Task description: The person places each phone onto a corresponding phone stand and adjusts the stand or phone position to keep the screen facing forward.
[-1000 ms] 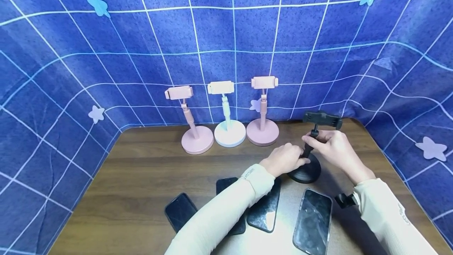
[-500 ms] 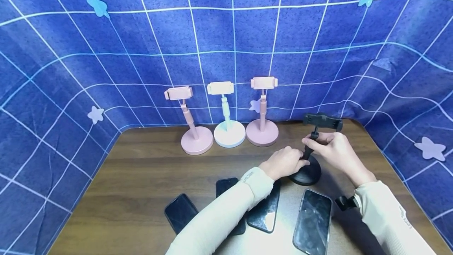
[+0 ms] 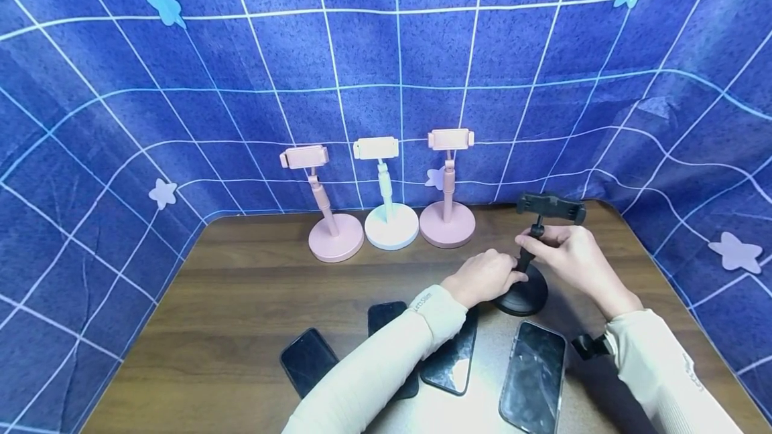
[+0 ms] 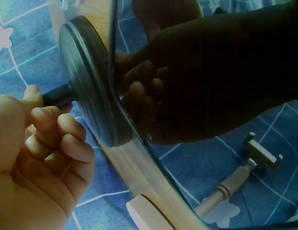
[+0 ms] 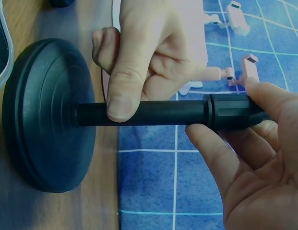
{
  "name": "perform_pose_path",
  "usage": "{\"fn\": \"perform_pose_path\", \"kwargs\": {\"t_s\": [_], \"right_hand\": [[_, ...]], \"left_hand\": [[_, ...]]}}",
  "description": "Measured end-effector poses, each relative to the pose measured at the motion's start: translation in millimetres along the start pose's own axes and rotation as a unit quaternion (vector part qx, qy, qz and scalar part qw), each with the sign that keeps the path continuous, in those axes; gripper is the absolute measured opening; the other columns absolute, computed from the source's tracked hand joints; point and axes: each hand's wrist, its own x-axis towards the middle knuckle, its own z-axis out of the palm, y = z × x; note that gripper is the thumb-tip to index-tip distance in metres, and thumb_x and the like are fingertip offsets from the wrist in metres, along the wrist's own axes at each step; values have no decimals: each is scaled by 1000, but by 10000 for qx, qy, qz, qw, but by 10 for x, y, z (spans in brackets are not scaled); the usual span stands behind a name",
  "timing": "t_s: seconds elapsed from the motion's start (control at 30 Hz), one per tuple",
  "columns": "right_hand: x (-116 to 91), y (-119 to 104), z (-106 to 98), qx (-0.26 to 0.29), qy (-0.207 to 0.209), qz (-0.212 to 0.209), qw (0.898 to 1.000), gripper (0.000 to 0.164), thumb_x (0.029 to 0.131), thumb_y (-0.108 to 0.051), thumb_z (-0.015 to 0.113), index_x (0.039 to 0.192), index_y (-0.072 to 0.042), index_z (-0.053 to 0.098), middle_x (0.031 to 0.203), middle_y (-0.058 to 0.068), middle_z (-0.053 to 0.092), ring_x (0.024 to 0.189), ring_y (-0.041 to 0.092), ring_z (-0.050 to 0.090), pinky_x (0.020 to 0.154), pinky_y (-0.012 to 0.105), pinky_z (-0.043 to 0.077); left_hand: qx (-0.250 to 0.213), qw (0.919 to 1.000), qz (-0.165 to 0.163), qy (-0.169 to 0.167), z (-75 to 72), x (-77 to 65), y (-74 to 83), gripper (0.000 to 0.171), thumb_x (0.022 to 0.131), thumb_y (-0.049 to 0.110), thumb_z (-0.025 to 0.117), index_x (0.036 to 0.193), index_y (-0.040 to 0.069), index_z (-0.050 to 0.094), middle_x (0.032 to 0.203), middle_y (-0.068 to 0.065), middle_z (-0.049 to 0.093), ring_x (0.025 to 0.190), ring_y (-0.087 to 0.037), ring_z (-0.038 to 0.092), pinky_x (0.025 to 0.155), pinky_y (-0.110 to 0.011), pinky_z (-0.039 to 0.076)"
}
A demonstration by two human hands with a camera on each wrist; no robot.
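A black phone stand (image 3: 529, 297) stands upright on the table, its clamp (image 3: 550, 207) at the top. My left hand (image 3: 484, 278) pinches the lower pole just above the round base (image 5: 48, 117); in the right wrist view its thumb (image 5: 122, 108) lies along the pole. Higher up, my right hand (image 3: 573, 258) grips the ribbed collar (image 5: 233, 111) with thumb and fingers below the clamp. The left wrist view shows the left hand (image 4: 48, 153) on the pole beside the base, with a dark glossy phone (image 4: 225, 76) filling much of that view.
Two pink phone stands (image 3: 336, 238) and a white one (image 3: 392, 228) line the back edge. Several phones lie in front: one at left (image 3: 308, 360), one partly under my left sleeve (image 3: 386, 313), others at centre (image 3: 451, 357) and right (image 3: 533, 377). A blue cloth (image 3: 301, 52) surrounds the table.
The black stand has shifted very slightly toward me, with my right hand a little lower. Both hands keep their hold; the phones and other stands have not moved.
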Motion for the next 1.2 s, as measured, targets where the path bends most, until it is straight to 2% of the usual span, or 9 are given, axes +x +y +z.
{"fn": "perform_pose_path", "kwargs": {"t_s": [0.6,0.9,1.2], "right_hand": [[-29,-3,15,-107,113,-73,9999,12,93,-24,77,93,-13,81,76,-2,77,67,-5,59,62,12,45],[-42,14,16,-166,145,-112,9997,12,94,-24,77,91,-13,80,76,0,77,68,-4,59,63,12,44],[-40,-3,22,-139,207,-255,9994,8,93,-20,78,91,-13,81,74,-1,77,65,-6,59,60,11,45]], "left_hand": [[87,9999,117,-38,-17,-34,20,32,105,43,58,89,19,73,84,7,75,83,-11,76,64,-28,58],[-53,9999,-6,-111,-16,-46,39,31,104,43,59,87,21,72,84,7,76,81,-10,75,62,-29,57],[-117,9999,101,13,-22,-63,19,30,104,41,60,87,20,73,82,7,74,82,-11,75,65,-30,58]]}}
